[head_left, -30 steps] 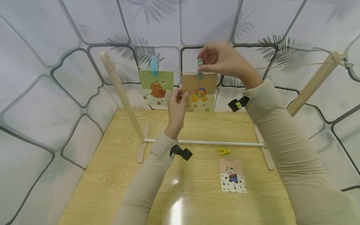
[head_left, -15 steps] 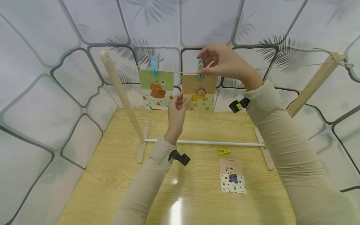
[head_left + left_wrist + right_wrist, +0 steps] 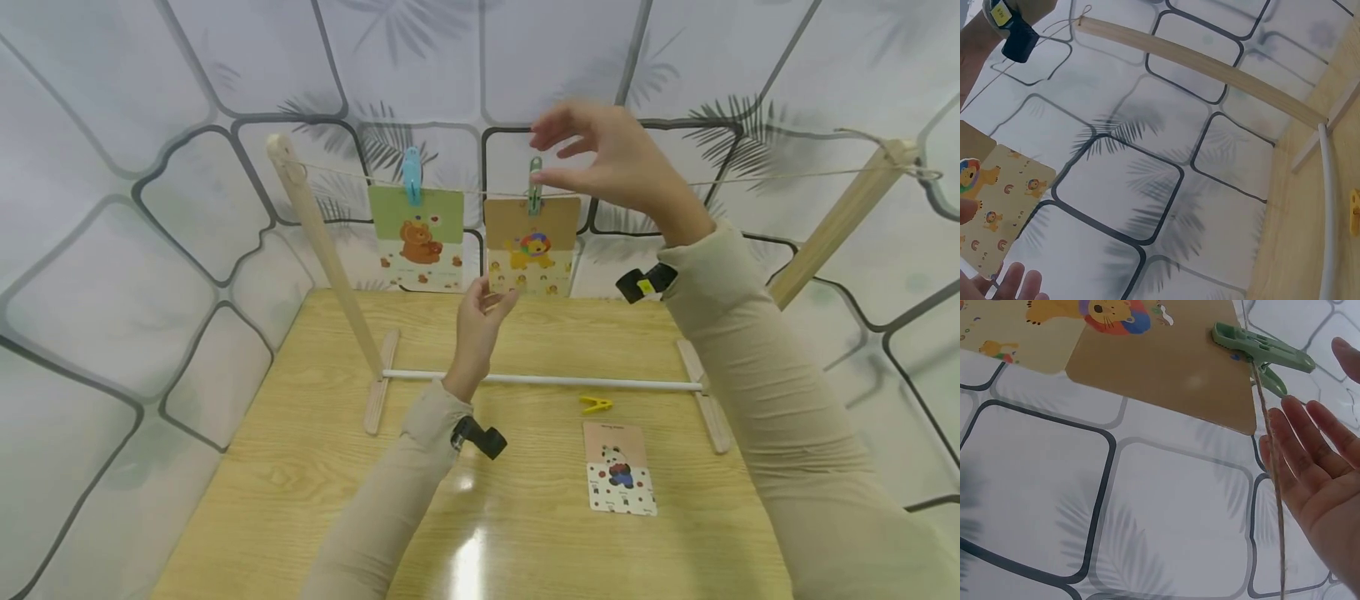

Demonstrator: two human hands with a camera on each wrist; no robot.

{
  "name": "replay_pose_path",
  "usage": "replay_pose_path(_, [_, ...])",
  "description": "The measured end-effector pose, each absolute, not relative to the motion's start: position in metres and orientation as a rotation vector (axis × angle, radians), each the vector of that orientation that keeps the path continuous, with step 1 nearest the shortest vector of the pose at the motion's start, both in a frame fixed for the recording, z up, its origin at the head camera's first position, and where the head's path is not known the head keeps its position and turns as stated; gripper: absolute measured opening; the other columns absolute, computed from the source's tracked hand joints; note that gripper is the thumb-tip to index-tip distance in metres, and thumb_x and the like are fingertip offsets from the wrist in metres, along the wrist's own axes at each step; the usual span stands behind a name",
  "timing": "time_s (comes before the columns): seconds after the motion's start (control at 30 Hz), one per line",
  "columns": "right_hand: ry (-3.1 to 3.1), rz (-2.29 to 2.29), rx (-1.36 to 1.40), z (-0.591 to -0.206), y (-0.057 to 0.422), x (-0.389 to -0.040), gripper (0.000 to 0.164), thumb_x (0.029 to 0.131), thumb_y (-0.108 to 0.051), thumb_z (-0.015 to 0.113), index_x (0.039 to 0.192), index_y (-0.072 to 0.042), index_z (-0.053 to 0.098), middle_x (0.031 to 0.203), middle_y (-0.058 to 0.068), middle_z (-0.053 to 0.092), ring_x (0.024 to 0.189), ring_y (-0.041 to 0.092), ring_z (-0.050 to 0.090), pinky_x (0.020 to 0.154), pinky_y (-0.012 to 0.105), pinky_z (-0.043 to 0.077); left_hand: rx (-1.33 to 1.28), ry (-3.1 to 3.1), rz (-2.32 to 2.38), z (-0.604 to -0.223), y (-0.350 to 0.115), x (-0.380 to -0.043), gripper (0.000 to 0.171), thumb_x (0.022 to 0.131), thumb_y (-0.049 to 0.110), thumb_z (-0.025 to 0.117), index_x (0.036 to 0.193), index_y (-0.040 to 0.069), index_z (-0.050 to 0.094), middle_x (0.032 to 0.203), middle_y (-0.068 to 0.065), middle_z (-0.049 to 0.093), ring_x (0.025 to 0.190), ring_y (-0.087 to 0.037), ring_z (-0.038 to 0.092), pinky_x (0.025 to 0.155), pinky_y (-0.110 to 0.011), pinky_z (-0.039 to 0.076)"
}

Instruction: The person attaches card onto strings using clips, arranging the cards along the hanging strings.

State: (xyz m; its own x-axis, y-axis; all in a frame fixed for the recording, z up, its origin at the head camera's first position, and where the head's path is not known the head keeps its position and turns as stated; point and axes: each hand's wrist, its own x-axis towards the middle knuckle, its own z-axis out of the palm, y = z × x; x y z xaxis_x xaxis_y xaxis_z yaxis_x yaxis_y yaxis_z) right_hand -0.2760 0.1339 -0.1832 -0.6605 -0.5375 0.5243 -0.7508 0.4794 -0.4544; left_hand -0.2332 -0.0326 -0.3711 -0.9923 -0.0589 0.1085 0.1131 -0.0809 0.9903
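A card with a lion on it (image 3: 532,250) hangs from the twine (image 3: 1277,506), held by a green clothespin (image 3: 1263,350). My right hand (image 3: 618,158) is spread just beside that clothespin; in the right wrist view its fingers and thumb stand apart around the pin's handles. Below, my left hand (image 3: 477,329) is at the card's lower left corner, thumb and fingers parted with the card's edge between them in the left wrist view. To the left, a light blue clothespin (image 3: 412,177) holds a green bear card (image 3: 418,237) on the same line.
On the wooden table (image 3: 300,500) lie a yellow clothespin (image 3: 596,405) and a panda card (image 3: 619,468). Two wooden posts, the left post (image 3: 322,250) and right post (image 3: 840,225), carry the twine. A white rod (image 3: 540,380) joins their feet.
My right hand has let go of the green clothespin and drawn back a little to the right. The left hand has loosened from the lion card and moved slightly down.
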Motion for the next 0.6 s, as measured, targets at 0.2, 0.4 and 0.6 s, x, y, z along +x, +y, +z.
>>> replay_pose_path(0.2, [-2.309, 0.974, 1.03, -0.184, 0.141, -0.264, 0.044, 0.08, -0.007, 0.073, 0.12, 0.0, 0.057, 0.116, 0.011, 0.063, 0.107, 0.007, 0.057, 0.094, 0.022, 0.048, -0.071, -2.057, -2.241, -0.382, -0.029, -0.229, 0.045, 0.091, 0.014, 0.061, 0.129, -0.004, 0.044, 0.128, -0.02, 0.053, 0.117, -0.032, 0.053, 0.102, -0.04, 0.044])
replay_pose_path(0.4, [-2.12, 1.104, 0.99, -0.197, 0.158, -0.244, 0.046, 0.076, 0.005, 0.072, 0.12, 0.002, 0.057, 0.116, 0.002, 0.062, 0.11, 0.007, 0.056, 0.097, 0.024, 0.046, -0.039, -2.1, -2.326, -0.402, -0.022, -0.224, 0.04, 0.091, 0.015, 0.061, 0.128, 0.003, 0.049, 0.127, -0.017, 0.054, 0.112, -0.027, 0.054, 0.101, -0.041, 0.043])
replay_pose_path(0.6, [-1.93, 1.312, 1.057, -0.231, 0.181, -0.216, 0.043, 0.073, 0.015, 0.069, 0.114, 0.011, 0.057, 0.111, -0.005, 0.064, 0.107, 0.012, 0.061, 0.096, 0.025, 0.047, 0.022, -2.238, -2.331, -0.426, -0.009, -0.218, 0.042, 0.09, 0.02, 0.062, 0.128, 0.008, 0.051, 0.127, -0.014, 0.055, 0.108, -0.024, 0.055, 0.096, -0.039, 0.045])
